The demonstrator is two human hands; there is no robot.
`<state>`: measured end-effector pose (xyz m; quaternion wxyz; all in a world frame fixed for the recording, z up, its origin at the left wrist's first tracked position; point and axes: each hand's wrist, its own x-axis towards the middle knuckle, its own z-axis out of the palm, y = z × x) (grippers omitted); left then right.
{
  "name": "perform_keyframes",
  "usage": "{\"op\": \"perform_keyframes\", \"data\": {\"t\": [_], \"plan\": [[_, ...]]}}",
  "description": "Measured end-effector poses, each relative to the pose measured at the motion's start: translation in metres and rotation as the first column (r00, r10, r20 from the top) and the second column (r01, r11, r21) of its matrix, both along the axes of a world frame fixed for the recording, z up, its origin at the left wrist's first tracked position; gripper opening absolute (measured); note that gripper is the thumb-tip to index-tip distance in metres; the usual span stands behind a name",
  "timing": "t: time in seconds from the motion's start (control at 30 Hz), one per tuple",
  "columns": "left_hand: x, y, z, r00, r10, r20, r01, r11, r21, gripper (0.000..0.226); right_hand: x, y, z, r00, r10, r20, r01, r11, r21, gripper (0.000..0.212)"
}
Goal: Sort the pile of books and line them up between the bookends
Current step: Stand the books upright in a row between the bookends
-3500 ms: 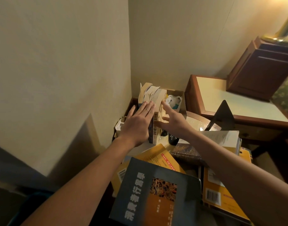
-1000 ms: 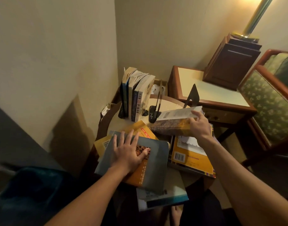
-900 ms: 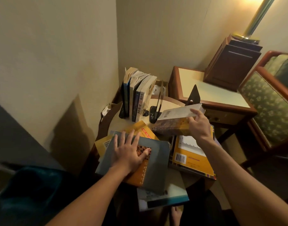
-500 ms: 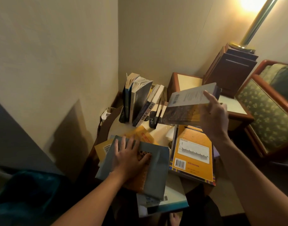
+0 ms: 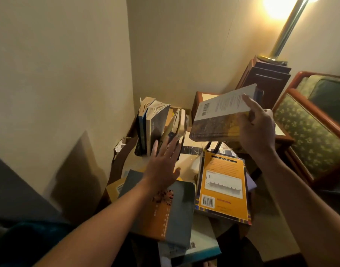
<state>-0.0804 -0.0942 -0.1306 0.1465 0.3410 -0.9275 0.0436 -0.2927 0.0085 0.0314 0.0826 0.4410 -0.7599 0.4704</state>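
Right hand [image 5: 257,130], upper right of centre: fingers curled round the right end of a thick book [image 5: 219,120], thumb laid on top, firm hold. The book is off the pile, in the air above the round table [image 5: 186,160]. Its long axis runs across the frame, rising toward the right. White back cover faces up and the barcode end points left at the standing row. The brown-and-yellow side is turned to me.

Left hand [image 5: 161,166], centre frame: fingers straight and spread, nothing in it. The fingertips [image 5: 155,149] overlap the foot of the standing books [image 5: 155,124]; can't tell if they touch.

Standing books: up against the wall corner, long axes vertical. The left ones are upright, pages fanned at the top. The two on the right lean, tops tipped right.

Pile, lower centre: orange book [image 5: 222,185] flat, barcode toward me, long axis running away from me. Grey-and-orange book [image 5: 175,212] flat under my left forearm, just beside it.

Patterned chair [image 5: 309,135] at right edge; lamp pole [image 5: 286,27] upper right.
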Motion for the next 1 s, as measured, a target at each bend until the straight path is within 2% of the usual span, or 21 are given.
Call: {"op": "perform_keyframes", "data": {"t": [0.1, 0.17, 0.23, 0.43, 0.67, 0.87, 1.0], "plan": [[-0.019, -0.023, 0.025, 0.993, -0.055, 0.109, 0.069, 0.989, -0.130, 0.082, -0.002, 0.000, 0.005, 1.000, 0.007, 0.002, -0.007, 1.000, -0.022, 0.047], [-0.026, -0.034, 0.033, 0.976, -0.050, 0.212, 0.079, 0.988, -0.130, 0.083, -0.002, -0.002, 0.008, 1.000, 0.018, -0.009, -0.019, 0.999, -0.035, 0.047], [-0.026, -0.040, 0.039, 0.968, -0.049, 0.244, 0.080, 0.990, -0.119, 0.082, -0.001, -0.005, 0.009, 0.999, 0.037, -0.012, -0.037, 0.999, -0.039, 0.047], [-0.011, -0.054, 0.043, 0.988, -0.013, 0.155, 0.019, 0.999, -0.035, 0.084, 0.003, -0.012, 0.013, 0.996, 0.087, 0.030, -0.085, 0.994, -0.063, 0.048], [0.018, -0.080, 0.046, 0.988, 0.112, 0.107, -0.108, 0.993, -0.036, 0.086, 0.018, -0.027, 0.017, 0.989, 0.143, 0.039, -0.139, 0.987, -0.085, 0.047], [0.033, -0.091, 0.041, 0.983, 0.178, 0.043, -0.178, 0.984, -0.005, 0.096, 0.043, -0.058, 0.009, 0.987, 0.156, 0.049, -0.157, 0.987, 0.017, 0.048], [0.036, -0.094, 0.036, 0.985, 0.175, -0.007, -0.174, 0.984, 0.022, 0.097, 0.059, -0.084, 0.000, 0.990, 0.138, 0.001, -0.137, 0.982, 0.129, 0.049]]}}
